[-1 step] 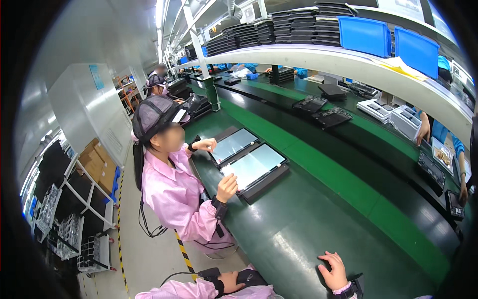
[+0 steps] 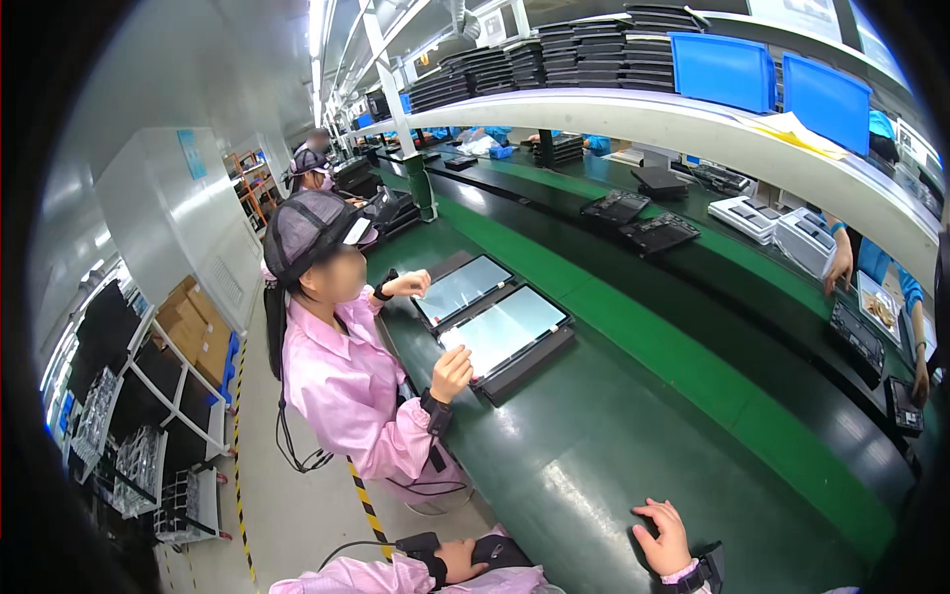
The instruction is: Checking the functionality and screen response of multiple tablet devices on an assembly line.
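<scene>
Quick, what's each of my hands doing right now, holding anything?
Left hand: curled at the table edge, mostly hidden; whether it holds anything cannot be told.
Right hand: open, fingers spread, resting empty on the green table.

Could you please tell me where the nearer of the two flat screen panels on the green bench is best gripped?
Probably by its two long edges. The nearer screen panel lies flat, face up, overhanging a dark tray, so its rim is reachable without touching the glass.

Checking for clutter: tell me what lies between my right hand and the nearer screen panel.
Head view: only bare green bench top lies between the right hand and the nearer screen panel.
</scene>
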A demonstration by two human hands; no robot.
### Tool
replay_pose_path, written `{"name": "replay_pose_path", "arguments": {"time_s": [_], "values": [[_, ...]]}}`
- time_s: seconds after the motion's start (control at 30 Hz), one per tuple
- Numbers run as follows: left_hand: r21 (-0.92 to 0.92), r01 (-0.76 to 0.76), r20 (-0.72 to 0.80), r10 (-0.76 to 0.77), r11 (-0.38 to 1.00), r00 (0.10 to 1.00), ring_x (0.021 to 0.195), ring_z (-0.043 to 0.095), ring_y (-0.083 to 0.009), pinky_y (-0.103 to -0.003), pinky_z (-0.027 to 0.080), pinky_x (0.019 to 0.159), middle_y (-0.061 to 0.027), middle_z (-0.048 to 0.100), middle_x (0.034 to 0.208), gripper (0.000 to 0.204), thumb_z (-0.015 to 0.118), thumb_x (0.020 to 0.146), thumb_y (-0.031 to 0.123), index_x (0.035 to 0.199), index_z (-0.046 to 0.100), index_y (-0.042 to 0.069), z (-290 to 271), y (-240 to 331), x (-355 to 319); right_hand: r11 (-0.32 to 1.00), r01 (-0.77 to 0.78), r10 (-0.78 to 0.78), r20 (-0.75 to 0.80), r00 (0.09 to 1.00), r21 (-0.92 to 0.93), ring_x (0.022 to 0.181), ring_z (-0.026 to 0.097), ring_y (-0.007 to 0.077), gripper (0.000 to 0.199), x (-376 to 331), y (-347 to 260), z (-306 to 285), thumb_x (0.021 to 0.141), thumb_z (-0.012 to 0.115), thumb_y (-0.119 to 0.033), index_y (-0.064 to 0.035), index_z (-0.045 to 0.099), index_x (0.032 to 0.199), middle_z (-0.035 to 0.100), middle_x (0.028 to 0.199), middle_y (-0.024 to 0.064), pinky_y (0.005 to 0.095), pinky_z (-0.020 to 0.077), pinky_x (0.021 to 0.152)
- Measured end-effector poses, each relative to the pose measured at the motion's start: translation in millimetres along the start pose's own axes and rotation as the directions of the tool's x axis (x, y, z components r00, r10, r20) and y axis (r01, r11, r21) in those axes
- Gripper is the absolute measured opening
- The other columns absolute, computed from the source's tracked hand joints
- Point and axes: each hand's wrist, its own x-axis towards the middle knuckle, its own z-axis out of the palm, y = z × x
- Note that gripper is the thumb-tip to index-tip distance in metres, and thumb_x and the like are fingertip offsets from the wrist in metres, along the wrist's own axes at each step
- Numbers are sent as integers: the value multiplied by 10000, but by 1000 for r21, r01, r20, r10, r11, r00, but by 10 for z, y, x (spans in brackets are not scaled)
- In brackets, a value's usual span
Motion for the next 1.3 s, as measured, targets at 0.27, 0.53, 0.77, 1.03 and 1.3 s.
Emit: {"name": "replay_pose_path", "arguments": {"time_s": [0.27,0.53,0.77,1.03,1.3], "values": [[50,-111,-190,119,992,974,1012,614,-472,-553,511,859,-265,583,1183,709,678,826,499,1420,481,164,404,-38,67,999,38,-38,-16,999,-3,1212,577,332,277,-47,38,9,831,714,-194,-77,685,1080,689,1109,127,516,343,1111],[32,-173,-289,175,984,941,1115,580,-408,-500,482,940,-185,568,1267,638,727,796,393,1368,560,166,412,27,32,999,45,-45,-8,999,-11,1211,572,337,277,-70,11,29,836,710,-187,-76,678,1088,686,1102,134,517,342,1113],[91,-294,-367,306,952,878,1114,591,-380,-481,490,948,-158,572,1286,587,728,788,359,1320,597,150,325,69,97,999,41,-42,-10,999,-15,1208,577,334,271,-30,21,20,829,712,-186,-81,687,1078,694,1091,125,516,342,1114],[36,-242,-368,238,969,899,1154,564,-353,-471,478,957,-125,566,1303,559,719,776,334,1296,618,155,295,141,36,999,40,-41,-19,999,-19,1206,578,333,276,-48,14,18,819,713,-177,-83,689,1077,696,1077,124,518,342,1114],[-95,-283,-369,230,954,900,1168,558,-340,-466,458,985,-112,564,1299,549,703,773,312,1290,621,147,195,181,7,999,28,-28,-7,1000,-24,1197,581,335,284,-26,-1,15,808,717,-151,-76,685,1081,683,1079,127,517,341,1115]]}}
